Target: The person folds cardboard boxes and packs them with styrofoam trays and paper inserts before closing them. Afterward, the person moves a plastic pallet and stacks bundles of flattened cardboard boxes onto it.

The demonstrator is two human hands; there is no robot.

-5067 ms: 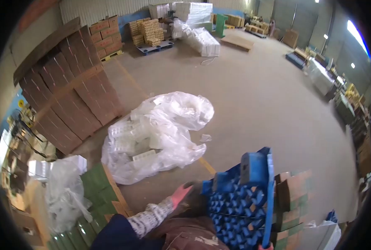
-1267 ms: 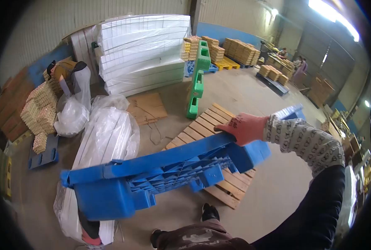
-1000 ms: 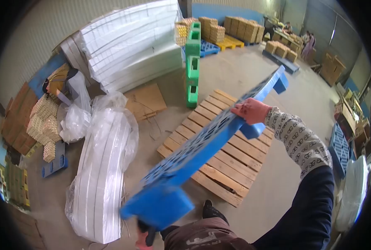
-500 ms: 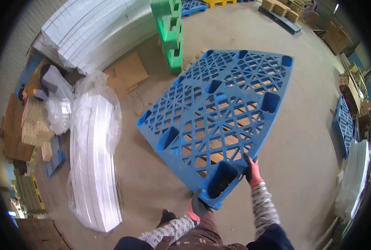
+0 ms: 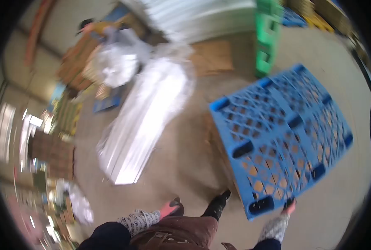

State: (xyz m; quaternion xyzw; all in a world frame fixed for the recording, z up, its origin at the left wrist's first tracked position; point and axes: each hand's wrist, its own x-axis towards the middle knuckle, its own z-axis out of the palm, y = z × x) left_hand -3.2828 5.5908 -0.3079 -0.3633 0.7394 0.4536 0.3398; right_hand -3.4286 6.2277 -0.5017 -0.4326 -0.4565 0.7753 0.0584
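Observation:
The blue plastic pallet (image 5: 294,121) lies flat on top of the wooden pallet, whose slats show through the grid and along its left side. My right hand (image 5: 290,205), in a pink and dark glove, is at the blue pallet's near edge; blur hides whether its fingers grip it. Away from the pallet, my left hand (image 5: 172,208) hangs in front of my body, empty, with its fingers loosely apart.
Plastic-wrapped white boards (image 5: 145,121) lie on the floor at left centre. A green pallet (image 5: 266,39) stands upright beyond. A person (image 5: 100,28) bends over plastic bags at upper left. Flat cardboard (image 5: 212,58) lies behind the boards.
The blue pallet has been lowered from a raised, tilted position onto the wooden one. My left hand has let go of its corner and moved left. The view has turned left.

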